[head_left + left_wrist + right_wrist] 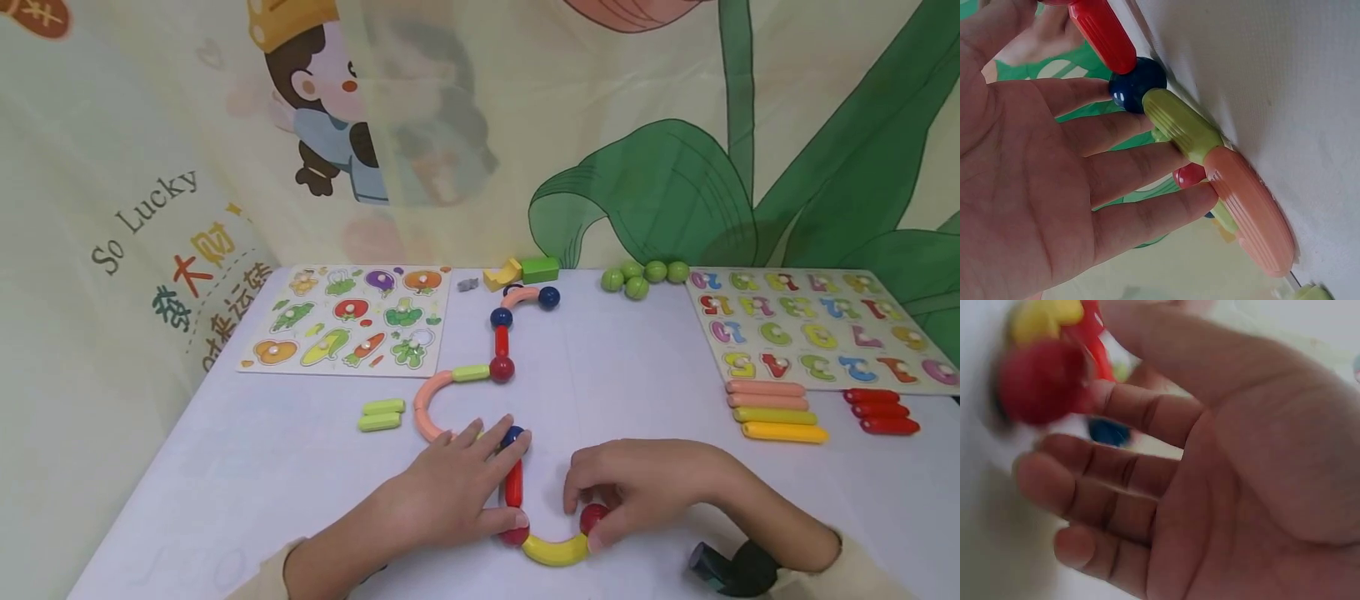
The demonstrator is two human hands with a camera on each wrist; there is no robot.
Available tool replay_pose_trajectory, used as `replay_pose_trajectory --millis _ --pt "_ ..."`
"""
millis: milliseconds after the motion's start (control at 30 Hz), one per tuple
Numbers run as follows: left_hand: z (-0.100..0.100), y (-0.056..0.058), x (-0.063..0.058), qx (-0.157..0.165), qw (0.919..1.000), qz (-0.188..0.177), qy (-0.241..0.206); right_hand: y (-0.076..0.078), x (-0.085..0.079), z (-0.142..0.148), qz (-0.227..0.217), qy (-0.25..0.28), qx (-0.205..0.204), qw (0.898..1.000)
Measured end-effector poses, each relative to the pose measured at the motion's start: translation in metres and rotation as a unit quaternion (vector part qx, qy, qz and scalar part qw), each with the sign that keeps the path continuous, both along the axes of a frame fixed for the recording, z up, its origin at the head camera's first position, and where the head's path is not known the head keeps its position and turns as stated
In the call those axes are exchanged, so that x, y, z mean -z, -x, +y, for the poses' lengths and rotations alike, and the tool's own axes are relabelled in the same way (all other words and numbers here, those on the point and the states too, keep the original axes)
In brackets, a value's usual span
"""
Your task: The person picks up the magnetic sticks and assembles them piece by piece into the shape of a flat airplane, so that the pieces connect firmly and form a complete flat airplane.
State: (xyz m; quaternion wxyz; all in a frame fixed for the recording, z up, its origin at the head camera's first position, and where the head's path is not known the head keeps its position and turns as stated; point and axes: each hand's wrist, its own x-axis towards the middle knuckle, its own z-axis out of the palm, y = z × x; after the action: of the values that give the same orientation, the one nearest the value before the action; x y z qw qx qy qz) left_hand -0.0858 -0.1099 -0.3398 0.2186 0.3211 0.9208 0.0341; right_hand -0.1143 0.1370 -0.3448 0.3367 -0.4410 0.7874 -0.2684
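A winding chain of magnetic rods and balls runs down the middle of the table. My left hand [450, 492] lies over its lower part with fingers spread and straight. Its fingers are by the blue ball [1138, 84] and the pink curved rod [1254, 212]; its thumb touches a red ball [514, 533]. Between those balls is a red rod [513, 483]. A yellow curved rod [555, 550] leads right to another red ball [593, 517]. My right hand [652, 492] holds that ball between thumb and index finger, other fingers loosely bent.
Two light-green rods [381, 414] lie left of the chain. A vegetable puzzle board [247, 364] is at back left, a number board [712, 367] at back right. Pink and yellow rods [772, 414] and red rods [877, 411] lie right. Green balls [636, 287] sit by the back curtain.
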Motion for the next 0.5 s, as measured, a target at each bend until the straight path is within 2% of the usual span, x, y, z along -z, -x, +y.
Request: replay_pose_trajectory --millis 67,133,200,267,300,367,433,500 --pt "0.0 0.0 0.0 -0.003 1.0 -0.001 0.0 0.007 -0.007 0.009 0.03 -0.015 0.039 0.999" --pt "0.0 0.0 0.0 -0.003 1.0 -0.001 0.0 0.013 -0.014 0.021 0.091 -0.052 0.097 0.99" --pt "0.0 0.0 -0.001 -0.003 1.0 -0.002 -0.002 0.021 -0.021 0.036 0.159 -0.104 0.155 0.969" --pt "-0.001 -0.001 -0.001 -0.002 1.0 -0.001 -0.004 0.029 -0.026 0.054 0.213 -0.158 0.208 0.941" --pt "-0.002 -0.001 -0.001 -0.002 1.0 -0.001 -0.004 0.034 -0.027 0.063 0.227 -0.181 0.23 0.929" --pt "-0.002 -0.001 -0.001 -0.001 1.0 0.001 -0.006 0.042 -0.029 0.083 0.238 -0.212 0.263 0.911" --pt "-0.002 0.0 -0.001 0.0 1.0 0.002 -0.006 0.05 -0.028 0.101 0.23 -0.237 0.288 0.899" --pt "-0.002 0.0 -0.001 0.001 1.0 0.003 -0.006 0.056 -0.026 0.117 0.214 -0.253 0.307 0.892"
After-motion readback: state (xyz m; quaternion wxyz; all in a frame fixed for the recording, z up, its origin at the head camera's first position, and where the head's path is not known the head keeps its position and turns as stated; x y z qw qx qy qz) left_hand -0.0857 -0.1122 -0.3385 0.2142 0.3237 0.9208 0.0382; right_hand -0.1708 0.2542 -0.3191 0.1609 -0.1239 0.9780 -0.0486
